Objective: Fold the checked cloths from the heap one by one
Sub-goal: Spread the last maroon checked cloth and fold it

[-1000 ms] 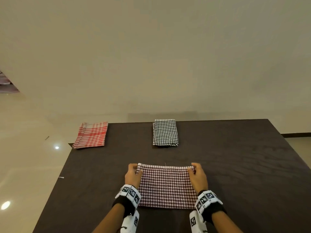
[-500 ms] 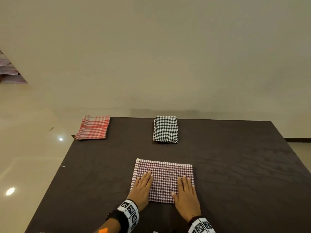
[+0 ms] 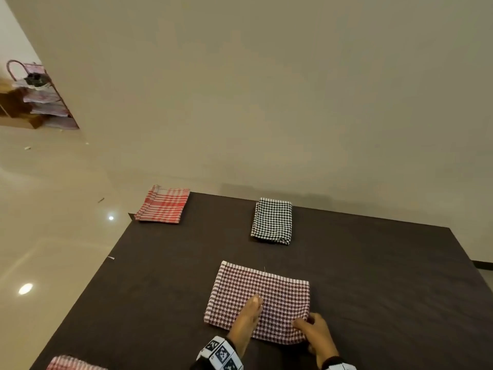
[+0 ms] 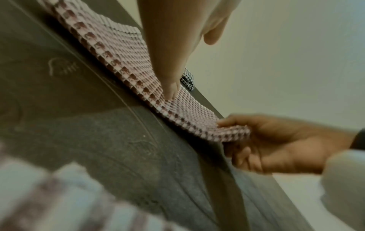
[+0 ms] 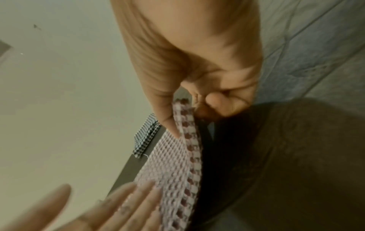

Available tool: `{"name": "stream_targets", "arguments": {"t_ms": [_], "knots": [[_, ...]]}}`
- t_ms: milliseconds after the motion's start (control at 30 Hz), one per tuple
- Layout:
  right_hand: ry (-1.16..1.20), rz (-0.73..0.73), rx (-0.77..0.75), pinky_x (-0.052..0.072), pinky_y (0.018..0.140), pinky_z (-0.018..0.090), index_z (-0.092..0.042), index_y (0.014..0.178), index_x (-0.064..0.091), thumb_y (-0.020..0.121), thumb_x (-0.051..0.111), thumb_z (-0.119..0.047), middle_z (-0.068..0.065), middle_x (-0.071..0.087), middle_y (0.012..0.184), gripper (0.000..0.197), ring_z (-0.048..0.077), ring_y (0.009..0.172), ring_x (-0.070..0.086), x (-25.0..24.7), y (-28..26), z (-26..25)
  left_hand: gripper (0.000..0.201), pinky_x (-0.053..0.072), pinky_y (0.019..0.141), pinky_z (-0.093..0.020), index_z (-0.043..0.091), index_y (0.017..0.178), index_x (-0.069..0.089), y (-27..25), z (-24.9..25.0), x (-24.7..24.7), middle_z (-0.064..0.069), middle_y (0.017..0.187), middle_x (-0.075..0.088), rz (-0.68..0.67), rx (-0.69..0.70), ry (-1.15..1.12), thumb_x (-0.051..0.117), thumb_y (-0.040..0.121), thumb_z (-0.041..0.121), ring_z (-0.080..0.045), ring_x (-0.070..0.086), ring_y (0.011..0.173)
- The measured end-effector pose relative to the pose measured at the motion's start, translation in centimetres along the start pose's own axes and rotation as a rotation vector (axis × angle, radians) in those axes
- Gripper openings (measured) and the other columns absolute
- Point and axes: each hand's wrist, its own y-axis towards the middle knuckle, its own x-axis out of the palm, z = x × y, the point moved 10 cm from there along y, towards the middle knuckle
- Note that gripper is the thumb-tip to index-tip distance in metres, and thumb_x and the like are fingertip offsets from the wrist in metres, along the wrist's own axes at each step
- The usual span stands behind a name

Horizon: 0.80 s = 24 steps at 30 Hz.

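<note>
**Maroon checked cloth being held at its near right corner**

No brand, label or readable writing is being shown anywhere; only black-and-white square-patterned markers are being worn on the wrist bands.

The maroon checked cloth is lying folded on the dark table, toward the near edge and about midway along it. The left hand is being laid on the cloth with its fingers straight, the fingertips pressing the fabric down. The cloth's near right corner is being pinched by the right hand, thumb on top and curled fingers underneath, and that corner is being lifted slightly off the table.

A folded black checked cloth is lying near the far edge, well apart from the maroon one. A folded red checked cloth is sitting at the far left corner, partly overhanging the edge. Part of another red striped cloth is being cut off by the frame at the near left corner. Off the table, at far left, a wire rack is standing on the pale floor.
</note>
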Motion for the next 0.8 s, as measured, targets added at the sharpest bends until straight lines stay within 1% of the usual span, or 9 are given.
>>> {"name": "stream_targets", "arguments": {"t_ms": [133, 267, 333, 400, 533, 600, 667, 733, 800], "knots": [[0.05, -0.101, -0.133, 0.047, 0.062, 0.028, -0.002, 0.128, 0.045, 0.083, 0.059, 0.001, 0.008, 0.058, 0.1, 0.047, 0.017, 0.082, 0.057, 2.4, -1.0, -4.1, 0.054, 0.019, 0.116, -0.036, 0.008, 0.147, 0.021, 1.1, -1.0, -0.7, -0.01, 0.153, 0.03, -0.003, -0.049, -0.103, 0.018, 0.101, 0.036, -0.024, 0.028, 0.141], [-0.112, -0.144, -0.302, 0.05, 0.091, 0.034, -0.016, 0.138, 0.041, 0.08, 0.062, -0.007, 0.003, 0.062, 0.116, 0.062, 0.016, 0.099, 0.061, 7.9, -2.8, -7.7, 0.055, 0.033, 0.104, -0.041, 0.008, 0.14, 0.036, 1.8, -1.0, -3.4, -0.013, 0.13, 0.053, 0.054, -0.091, -0.382, 0.02, 0.1, 0.042, -0.03, 0.05, 0.118], [-0.249, -0.173, -0.387, 0.047, 0.088, 0.025, -0.019, 0.142, 0.031, 0.083, 0.058, -0.014, 0.002, 0.06, 0.123, 0.066, 0.013, 0.099, 0.059, 11.4, -4.0, -9.0, 0.053, 0.042, 0.086, -0.038, 0.009, 0.133, 0.042, 2.0, -0.4, -5.7, -0.014, 0.119, 0.057, 0.097, -0.092, -0.51, 0.022, 0.099, 0.045, -0.029, 0.054, 0.104], [-0.378, -0.206, -0.426, 0.046, 0.093, 0.025, -0.018, 0.148, 0.017, 0.084, 0.053, -0.018, 0.004, 0.055, 0.132, 0.073, 0.015, 0.106, 0.058, 14.8, -4.3, -8.9, 0.053, 0.043, 0.084, -0.039, 0.006, 0.126, 0.048, 2.4, -0.1, -7.7, -0.018, 0.124, 0.056, 0.115, -0.104, -0.557, 0.026, 0.098, 0.045, -0.033, 0.053, 0.108], [-0.523, -0.318, -0.454, 0.049, 0.084, 0.02, -0.018, 0.15, 0.004, 0.087, 0.051, -0.019, -0.004, 0.062, 0.108, 0.079, 0.012, 0.095, 0.06, 19.7, -4.4, -8.1, 0.034, 0.045, 0.091, -0.041, 0.001, 0.106, 0.061, 2.8, 1.5, -10.6, -0.02, 0.107, 0.063, 0.107, -0.039, -0.449, 0.041, 0.097, 0.028, -0.033, 0.058, 0.101], [-0.545, -0.436, -0.489, 0.049, 0.077, 0.02, -0.019, 0.15, 0.005, 0.085, 0.054, -0.022, -0.011, 0.055, 0.086, 0.081, 0.008, 0.083, 0.056, 21.5, -4.9, -7.0, 0.019, 0.05, 0.078, -0.035, 0.0, 0.103, 0.059, 3.2, 1.7, -11.9, -0.017, 0.096, 0.063, 0.143, -0.003, -0.284, 0.047, 0.095, 0.012, -0.026, 0.062, 0.086], [-0.532, -0.494, -0.51, 0.049, 0.086, 0.02, -0.019, 0.149, 0.01, 0.085, 0.056, -0.021, -0.007, 0.057, 0.098, 0.079, 0.007, 0.09, 0.055, 22.0, -5.0, -5.9, 0.021, 0.052, 0.074, -0.03, -0.002, 0.11, 0.055, 3.6, 1.9, -13.7, -0.017, 0.1, 0.064, 0.234, 0.06, -0.052, 0.049, 0.091, -0.005, -0.023, 0.063, 0.085], [-0.492, -0.419, -0.554, 0.046, 0.084, 0.012, -0.021, 0.146, 0.022, 0.087, 0.056, -0.015, -0.005, 0.056, 0.103, 0.068, 0.005, 0.092, 0.054, 20.5, -4.6, -5.7, 0.036, 0.053, 0.076, -0.024, 0.002, 0.115, 0.051, 3.8, 2.4, -14.5, -0.019, 0.112, 0.062, 0.268, 0.129, 0.068, 0.046, 0.085, -0.017, -0.019, 0.062, 0.091], [-0.475, -0.232, -0.675, 0.044, 0.083, 0.01, -0.038, 0.129, 0.039, 0.089, 0.054, -0.012, -0.011, 0.051, 0.101, 0.05, 0.002, 0.093, 0.053, 17.9, -4.6, -6.8, 0.044, 0.053, 0.075, -0.022, 0.011, 0.114, 0.048, 3.7, 3.2, -14.7, -0.016, 0.118, 0.059, 0.275, 0.192, 0.168, 0.044, 0.083, -0.02, -0.013, 0.061, 0.093]]}}
